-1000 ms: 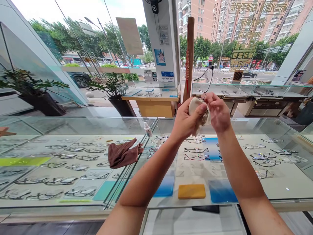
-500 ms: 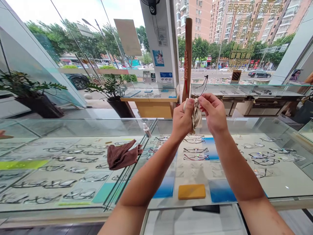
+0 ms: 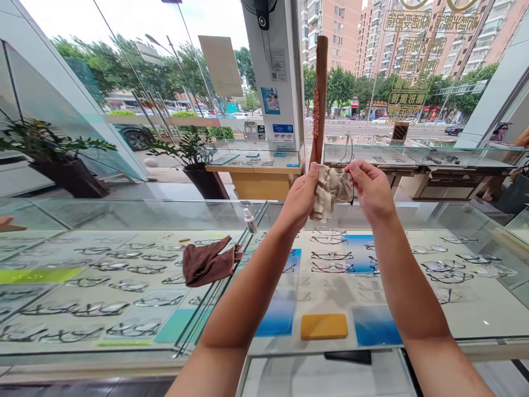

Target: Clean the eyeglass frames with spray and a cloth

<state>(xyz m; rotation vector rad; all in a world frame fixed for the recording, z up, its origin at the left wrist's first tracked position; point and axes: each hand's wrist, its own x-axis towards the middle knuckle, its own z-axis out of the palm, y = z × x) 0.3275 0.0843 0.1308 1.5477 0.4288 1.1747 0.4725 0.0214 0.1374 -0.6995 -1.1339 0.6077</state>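
Note:
Over the glass counter my left hand (image 3: 303,193) grips a beige cleaning cloth (image 3: 324,193) with zigzag edges, thumb on top. The cloth lies against a pair of eyeglasses (image 3: 352,190), covering much of them. My right hand (image 3: 374,190) pinches the glasses at the rim's right side, with thumb and fingertips together. A thin temple arm of the glasses points upward above the fingers. Below and to the left, a crumpled brown cloth (image 3: 209,262) rests on the counter top, near a small white spray bottle (image 3: 250,220).
Rows of eyeglass frames (image 3: 330,267) lie inside the glass display counter (image 3: 285,344). A yellow case (image 3: 323,326) is near its front. Behind stand a wooden post (image 3: 321,99) with a red ornament, a potted plant (image 3: 185,149) and another display case (image 3: 260,179). Part of another person's hand (image 3: 11,224) shows at far left.
My right hand has shifted slightly right and down with the glasses. More of the beige cloth is now spread out between my hands, and the temple arm has turned more upright.

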